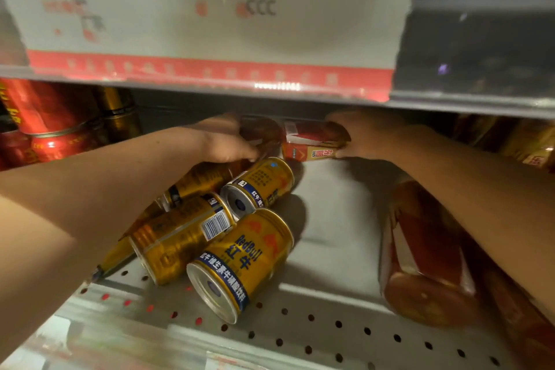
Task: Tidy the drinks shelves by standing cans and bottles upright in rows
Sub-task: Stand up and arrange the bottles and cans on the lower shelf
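Both my arms reach deep into a grey perforated shelf. My right hand grips a red bottle that lies on its side at the back. My left hand rests against the dark left end of that same bottle; whether it grips it is unclear. Several gold Red Bull cans lie tipped over in a heap below my left forearm: one at the front, one with a barcode, one behind. A large red bottle lies on its side under my right forearm.
Upright red cans and gold cans stand in rows at the back left. More gold and red drinks sit at the far right. A white and red carton stands on the upper shelf close above my hands.
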Tool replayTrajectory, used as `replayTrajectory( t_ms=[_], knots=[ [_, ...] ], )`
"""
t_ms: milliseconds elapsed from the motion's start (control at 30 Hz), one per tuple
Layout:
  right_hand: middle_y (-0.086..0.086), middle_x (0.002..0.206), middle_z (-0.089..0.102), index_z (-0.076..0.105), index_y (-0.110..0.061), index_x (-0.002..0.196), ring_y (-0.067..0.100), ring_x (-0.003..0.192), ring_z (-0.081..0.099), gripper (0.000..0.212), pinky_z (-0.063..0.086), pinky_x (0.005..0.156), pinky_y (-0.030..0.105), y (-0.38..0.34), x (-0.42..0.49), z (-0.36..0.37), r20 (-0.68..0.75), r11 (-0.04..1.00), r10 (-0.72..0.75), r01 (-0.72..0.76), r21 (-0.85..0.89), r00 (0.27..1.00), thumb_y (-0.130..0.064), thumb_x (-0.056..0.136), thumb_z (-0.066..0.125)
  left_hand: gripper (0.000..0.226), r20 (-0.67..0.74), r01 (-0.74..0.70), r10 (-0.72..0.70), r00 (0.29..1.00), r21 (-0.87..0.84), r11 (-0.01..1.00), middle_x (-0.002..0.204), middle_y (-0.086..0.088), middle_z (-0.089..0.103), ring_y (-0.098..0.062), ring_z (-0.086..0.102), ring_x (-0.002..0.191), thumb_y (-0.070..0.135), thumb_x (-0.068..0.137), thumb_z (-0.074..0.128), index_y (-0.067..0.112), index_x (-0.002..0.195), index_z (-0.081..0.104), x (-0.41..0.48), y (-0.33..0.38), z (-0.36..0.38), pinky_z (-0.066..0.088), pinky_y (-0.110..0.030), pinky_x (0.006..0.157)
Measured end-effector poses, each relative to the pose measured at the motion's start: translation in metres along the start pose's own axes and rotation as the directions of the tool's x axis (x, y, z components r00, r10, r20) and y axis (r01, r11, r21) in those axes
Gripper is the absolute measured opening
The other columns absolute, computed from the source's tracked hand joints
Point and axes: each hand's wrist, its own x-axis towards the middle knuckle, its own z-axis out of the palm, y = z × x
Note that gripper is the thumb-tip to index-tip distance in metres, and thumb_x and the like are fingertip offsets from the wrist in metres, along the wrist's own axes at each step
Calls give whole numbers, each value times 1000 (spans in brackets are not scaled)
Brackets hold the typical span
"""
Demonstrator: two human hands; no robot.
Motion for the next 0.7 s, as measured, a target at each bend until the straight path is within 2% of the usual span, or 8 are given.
replayTrajectory(
  t_ms=[67,133,233,300,433,567,633,700],
  knots=[
    [11,139,54,48,-12,141,28,124,50,58,26,82,15,10,-13,-10,-62,1000,1,-2,-20,998,-18,89,74,45,14,-64,63,998,18,998,106,4,67,-17,65,94,44,78,69,38,122,61,0,8,-1,54,-38,87],
    [6,135,55,51,-23,138,28,120,52,65,30,85,24,25,-23,-15,-140,991,-14,-5,-137,990,-28,81,82,44,20,-134,133,991,46,990,105,5,67,-14,64,94,47,81,68,35,122,61,3,19,1,54,-37,83],
    [5,131,57,53,-29,134,29,116,55,69,40,86,32,46,-37,-20,-190,975,8,-50,-217,982,-34,74,86,39,40,-198,194,980,104,975,103,4,68,-13,65,91,42,86,72,28,121,62,10,40,7,55,-35,80],
    [6,132,58,53,-28,136,30,116,56,71,44,92,37,58,-49,-23,-174,972,38,-77,-222,984,-34,74,86,44,48,-225,221,974,130,966,101,2,70,-15,66,89,45,81,73,25,119,64,12,54,10,58,-39,84],
    [6,132,58,52,-27,137,28,115,56,68,42,93,35,70,-75,-29,-124,971,122,-144,-191,985,-33,77,84,58,38,-265,262,964,128,956,100,1,72,-15,68,87,56,67,72,24,116,67,14,70,22,59,-43,84],
    [5,136,55,49,-24,141,25,118,55,70,40,94,29,74,-91,-31,-59,970,154,-163,-183,986,-31,80,83,41,57,-319,315,947,87,944,90,10,72,-8,69,82,59,72,73,30,100,71,26,77,37,58,-32,75],
    [8,135,55,49,-20,140,25,116,54,67,40,95,29,75,-94,-30,-15,977,151,-152,-146,988,-25,81,82,29,81,-346,342,936,49,937,92,14,69,-3,65,84,59,74,74,39,93,65,29,78,42,49,-22,68],
    [9,133,56,51,-17,137,25,115,54,62,43,97,33,74,-97,-30,-8,985,129,-129,-116,992,-20,82,79,28,93,-368,366,926,-1,930,97,17,66,-3,64,89,57,74,75,48,95,59,30,79,45,46,-19,70]
  ],
)
